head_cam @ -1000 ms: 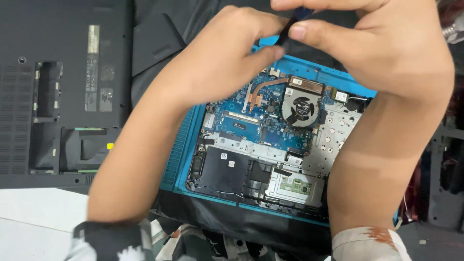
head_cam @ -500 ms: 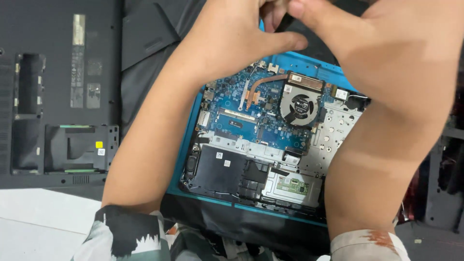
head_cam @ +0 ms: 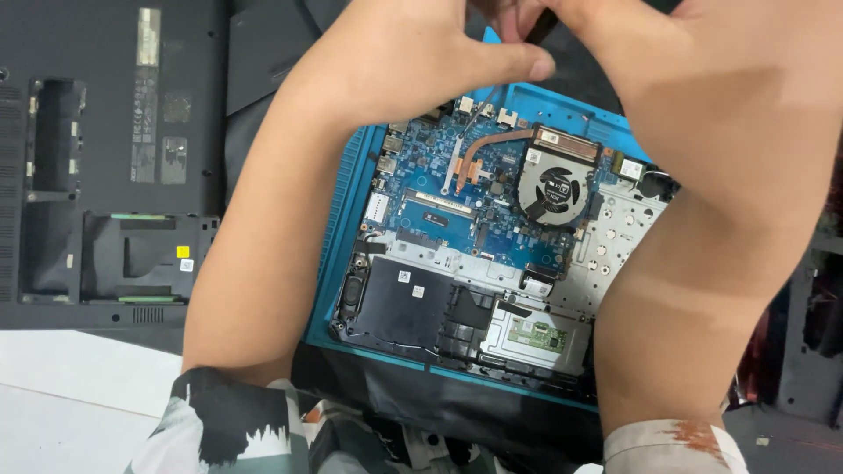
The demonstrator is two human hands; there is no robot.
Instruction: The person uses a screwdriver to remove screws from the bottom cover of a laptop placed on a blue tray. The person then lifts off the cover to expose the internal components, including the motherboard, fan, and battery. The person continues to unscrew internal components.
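Your left hand (head_cam: 413,61) and your right hand (head_cam: 702,79) meet at the top edge of the view, fingers curled inward toward each other, pinching together on a small dark thing (head_cam: 537,25) between the fingertips. Most of that thing is cut off by the frame's edge and covered by your fingers, so you cannot tell what it is; only a dark sliver shows beside your left thumb (head_cam: 518,63).

Below your hands sits the opened laptop (head_cam: 457,281), its blue shell acting as a tray for the parts inside. In it you have a blue circuit board (head_cam: 439,189) at the upper left, a copper heat pipe (head_cam: 481,151) curving toward the round black fan (head_cam: 553,189), a silvery metal plate (head_cam: 615,237) on the right, a flat black rectangular module (head_cam: 399,303) at the lower left, and a metal bracket with a small green board (head_cam: 536,333) at the lower right. Your right forearm (head_cam: 694,298) hides the laptop's right side, and your left forearm (head_cam: 263,254) covers its left rim.

The pinched thing is held above the far edge of the laptop, near the fan's corner, clear of the board.

To the left lies a separate black bottom cover (head_cam: 105,158), inner recesses facing up, partly cut off by the frame.
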